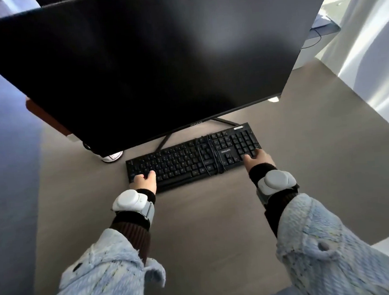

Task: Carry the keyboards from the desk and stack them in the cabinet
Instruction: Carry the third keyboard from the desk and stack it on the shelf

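Observation:
A black Philips keyboard [189,158] lies on the grey desk [207,227] just in front of the monitor, with its black cable wound around its right-middle part. My left hand [145,180] grips the keyboard's near left corner, thumb on the keys. At the near right corner, my right hand [258,158] holds the edge the same way. Both wrists carry white trackers over dark cuffs and fuzzy light-blue sleeves. The cabinet is not in view.
A large black monitor [147,65] on a thin black stand [165,141] leans over the desk's far half. A white round object [113,157] sits under its left side. The desk's left edge drops to a blue floor; a bright wall stands to the right.

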### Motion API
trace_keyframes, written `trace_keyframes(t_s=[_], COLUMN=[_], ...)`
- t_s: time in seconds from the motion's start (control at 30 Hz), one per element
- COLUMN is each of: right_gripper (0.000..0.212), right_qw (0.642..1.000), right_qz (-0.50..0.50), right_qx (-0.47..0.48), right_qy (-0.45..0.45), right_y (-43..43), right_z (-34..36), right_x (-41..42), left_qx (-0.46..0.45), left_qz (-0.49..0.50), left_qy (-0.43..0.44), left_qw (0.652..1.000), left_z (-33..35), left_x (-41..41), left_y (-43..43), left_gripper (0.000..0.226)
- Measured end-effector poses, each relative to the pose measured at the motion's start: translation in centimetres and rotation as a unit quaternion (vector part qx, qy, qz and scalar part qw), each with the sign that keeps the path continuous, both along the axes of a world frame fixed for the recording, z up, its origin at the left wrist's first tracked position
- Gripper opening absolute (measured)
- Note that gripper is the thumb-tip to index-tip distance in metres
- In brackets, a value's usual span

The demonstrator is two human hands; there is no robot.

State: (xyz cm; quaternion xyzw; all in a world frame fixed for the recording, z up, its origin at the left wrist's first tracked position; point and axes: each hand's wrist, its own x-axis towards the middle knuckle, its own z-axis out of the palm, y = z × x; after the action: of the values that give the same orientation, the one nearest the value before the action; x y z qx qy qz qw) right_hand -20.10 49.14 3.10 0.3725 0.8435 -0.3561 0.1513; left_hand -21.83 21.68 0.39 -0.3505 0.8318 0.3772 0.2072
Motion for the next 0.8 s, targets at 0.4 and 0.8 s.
trace_keyframes(t_s=[0.4,0.8], right_gripper=[0.055,0.049], right_qw=[0.998,0.994], right_qz=[0.01,-0.016], right_qx=[0.066,0.066], right_qy=[-0.007,-0.083], right_y=[2.3,3.7], right_z=[-4.3,-5.0], right_x=[-7.6,-7.9], left_qx=[-0.055,-0.105], left_qz=[0.077,0.131], left_qy=[-0.041,-0.057], left_qw=[0.995,0.984], left_z=[-4.6,-5.0], left_x=[-5.6,-4.5], left_y=[-1.5,-2.0], left_gripper=[0.064,0.05])
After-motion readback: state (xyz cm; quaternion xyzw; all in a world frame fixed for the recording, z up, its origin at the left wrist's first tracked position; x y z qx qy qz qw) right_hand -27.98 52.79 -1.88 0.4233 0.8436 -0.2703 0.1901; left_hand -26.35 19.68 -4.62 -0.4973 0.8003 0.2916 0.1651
